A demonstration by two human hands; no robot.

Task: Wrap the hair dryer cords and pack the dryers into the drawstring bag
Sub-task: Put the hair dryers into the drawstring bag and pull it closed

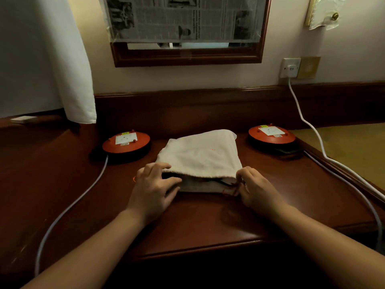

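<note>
The bag lies mid-table, long axis toward 12 o'clock, mouth at 6 o'clock between both hands: left hand grips the 9 o'clock corner, right hand pinches the 3 o'clock corner, nearest the red drawstring.

- A dark reddish wooden desk with a raised back ledge along the wall.
- A round red extension-cord reel at the desk's back left, a white socket plate on its top face; a white cable runs from it toward the near left edge.
- A second red reel at the back right.
- A white wall socket with a white plug in it; its cable drops down and trails along the desk's right edge.
- A wood-framed mirror on the wall, covered with newspaper.
- A white curtain hanging at the left.
</note>
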